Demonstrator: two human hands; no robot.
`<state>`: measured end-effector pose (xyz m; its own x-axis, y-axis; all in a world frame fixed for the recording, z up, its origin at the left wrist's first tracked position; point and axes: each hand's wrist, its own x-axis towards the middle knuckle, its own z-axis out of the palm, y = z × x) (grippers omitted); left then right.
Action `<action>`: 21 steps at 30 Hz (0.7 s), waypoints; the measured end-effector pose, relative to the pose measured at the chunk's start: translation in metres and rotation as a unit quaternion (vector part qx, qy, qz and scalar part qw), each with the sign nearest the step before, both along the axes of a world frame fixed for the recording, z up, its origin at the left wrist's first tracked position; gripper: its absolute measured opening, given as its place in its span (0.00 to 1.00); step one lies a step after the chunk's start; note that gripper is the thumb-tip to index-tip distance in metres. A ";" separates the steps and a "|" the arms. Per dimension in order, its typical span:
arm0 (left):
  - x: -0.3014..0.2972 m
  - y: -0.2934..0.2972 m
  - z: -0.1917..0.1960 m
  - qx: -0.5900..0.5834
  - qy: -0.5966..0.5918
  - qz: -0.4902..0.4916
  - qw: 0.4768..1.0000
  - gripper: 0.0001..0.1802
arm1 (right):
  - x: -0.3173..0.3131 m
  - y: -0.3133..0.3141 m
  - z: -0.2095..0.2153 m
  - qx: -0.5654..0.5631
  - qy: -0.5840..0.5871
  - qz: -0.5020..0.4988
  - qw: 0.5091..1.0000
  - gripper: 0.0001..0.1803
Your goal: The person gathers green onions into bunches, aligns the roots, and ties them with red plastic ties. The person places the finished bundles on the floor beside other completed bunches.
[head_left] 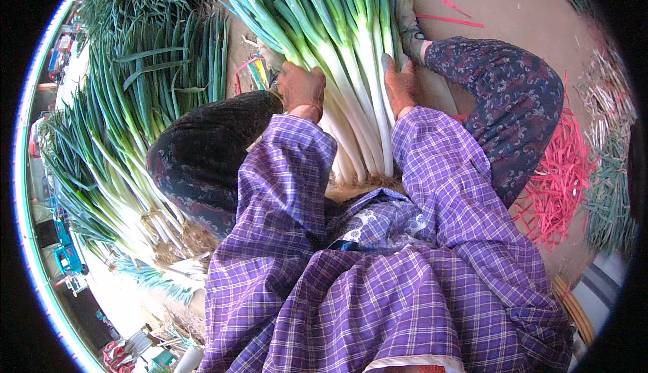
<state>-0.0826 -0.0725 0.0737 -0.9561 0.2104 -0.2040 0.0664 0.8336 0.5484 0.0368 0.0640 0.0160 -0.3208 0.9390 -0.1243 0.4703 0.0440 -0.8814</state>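
A thick bundle of long green onions (pixel 351 96) lies between my bent legs, white stalks and roots toward me, green leaves pointing away. My left hand (pixel 303 88), in an orange-brown glove, is closed at the bundle's left edge. On the opposite side, my gloved right hand (pixel 399 84) grips the stalks with its thumb up along them; its other fingers are mostly hidden. Both hands are about level, just below where the stalks turn green.
To the left lies a large pile of green onions (pixel 121 170). Tangled red strips (pixel 559 177) lie on the floor beyond my right knee, with onion trimmings (pixel 607 197) farther right. Two more red strips (pixel 451 21) are by my right foot (pixel 409 25). A few sticks (pixel 574 309) lie at lower right.
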 end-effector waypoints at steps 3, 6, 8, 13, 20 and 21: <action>0.002 0.008 0.062 0.082 0.119 -0.155 0.977 0.23 | 0.001 0.034 -0.064 -0.038 0.058 -0.018 0.997 0.27; 0.024 -0.046 0.171 0.164 0.409 -0.201 0.875 0.19 | 0.017 0.038 -0.055 -0.056 0.099 -0.013 0.993 0.24; 0.026 -0.095 0.210 0.338 0.410 -0.100 0.842 0.17 | 0.014 0.058 -0.106 -0.050 0.102 -0.018 0.993 0.23; -0.067 -0.243 0.148 0.048 0.355 -0.102 0.928 0.15 | 0.015 0.073 -0.152 -0.163 0.149 0.016 0.975 0.20; 0.042 -0.166 -0.021 -0.182 -0.017 -0.309 0.933 0.20 | 0.041 0.058 -0.054 -0.041 -0.025 0.094 0.994 0.16; 0.050 -0.156 -0.048 -0.227 0.002 -0.338 0.914 0.21 | 0.045 0.059 -0.044 -0.029 -0.034 0.084 0.995 0.16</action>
